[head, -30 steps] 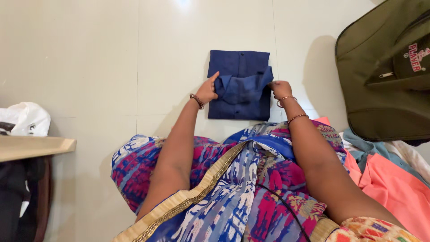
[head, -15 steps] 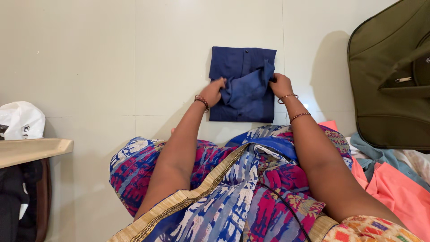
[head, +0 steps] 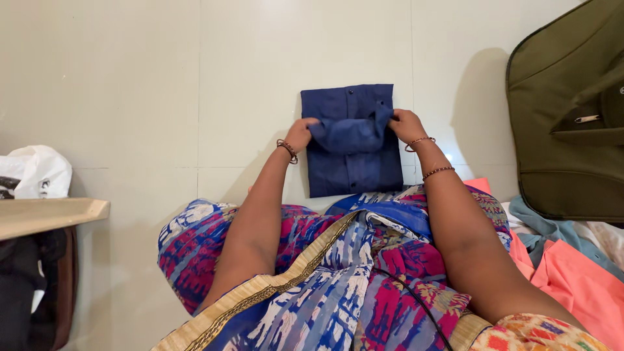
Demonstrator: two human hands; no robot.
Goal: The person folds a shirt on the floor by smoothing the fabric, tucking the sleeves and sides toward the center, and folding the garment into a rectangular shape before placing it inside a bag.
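Shirt: folded navy shirt (head: 354,156), flat on floor (head: 130,97).
Left hand (head: 302,133): grip pinching shirt's left fold.
Right hand (head: 406,125): grip pinching right fold.

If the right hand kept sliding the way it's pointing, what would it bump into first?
The right hand points inward across the blue shirt, so it would probably first meet the bunched shirt fold it grips, then the left hand.

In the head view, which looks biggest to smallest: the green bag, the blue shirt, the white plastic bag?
1. Green bag, though cut off by the frame.
2. Blue shirt.
3. White plastic bag, partly hidden.
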